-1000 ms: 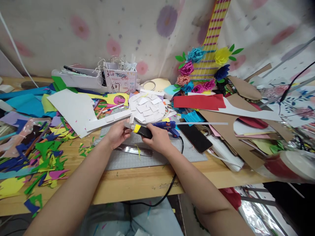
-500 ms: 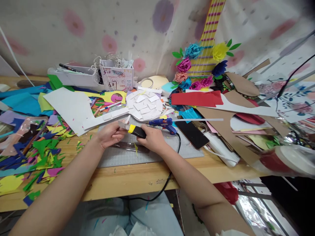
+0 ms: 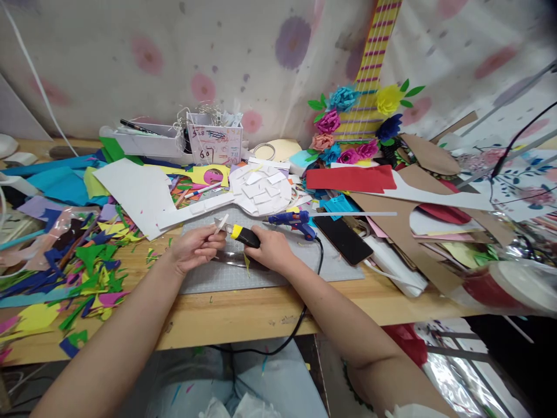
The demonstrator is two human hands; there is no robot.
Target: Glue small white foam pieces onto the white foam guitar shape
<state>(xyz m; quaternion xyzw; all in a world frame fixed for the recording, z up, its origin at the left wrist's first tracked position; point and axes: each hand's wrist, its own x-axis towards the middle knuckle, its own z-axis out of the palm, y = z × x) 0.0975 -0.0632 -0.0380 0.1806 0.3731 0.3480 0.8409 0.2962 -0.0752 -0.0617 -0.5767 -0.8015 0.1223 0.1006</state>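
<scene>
Closed round the black and yellow handle of a utility knife [image 3: 246, 235] is my right hand [image 3: 272, 251]. Its blade points left, toward my left hand [image 3: 198, 248], which pinches a small white strip [image 3: 221, 223] between thumb and fingers. Blade and strip meet or nearly meet; I cannot tell which. Both hands are above the grey cutting mat [image 3: 195, 284], where a metal ruler [image 3: 235, 259] lies partly hidden below them. Just behind sits a white guitar-like cutout [image 3: 261, 188] covered with small white pieces. A blue glue gun [image 3: 292, 219] lies right of it.
Colourful paper scraps [image 3: 93, 261] heap at the left. A black phone [image 3: 343, 238] lies right of the glue gun, whose black cord [image 3: 300, 322] hangs over the table edge. White boxes [image 3: 213, 139] and a yellow flowered guitar [image 3: 369, 75] stand at the back.
The view has shifted slightly, so things appear a little further right. My left hand has tilted the white strip, which now stands out more clearly beside the blade. Both grips remain.
</scene>
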